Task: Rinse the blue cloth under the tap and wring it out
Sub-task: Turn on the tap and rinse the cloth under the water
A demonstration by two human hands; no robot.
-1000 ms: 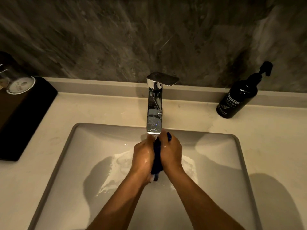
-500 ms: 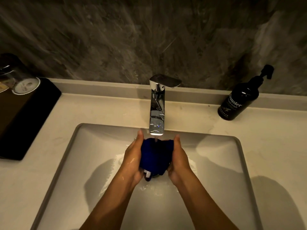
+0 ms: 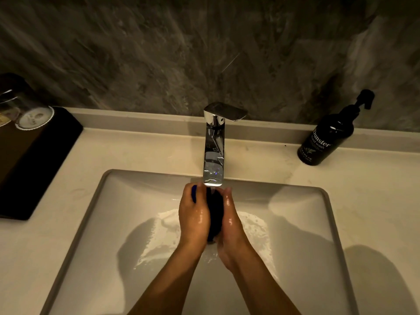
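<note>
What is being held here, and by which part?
The blue cloth, bunched and pressed between the left hand and right hand along its sides, under the tap.

The black pump bottle (image 3: 327,138), standing on the bench (image 3: 375,189) well off to the right of the right hand (image 3: 229,226), reads "Dunster" with "hand wash" beneath. Smaller print lower on its label is too small to read.

Black soap bottle (image 3: 325,139), upturned glass (image 3: 29,114), dark tray (image 3: 34,160)
</note>
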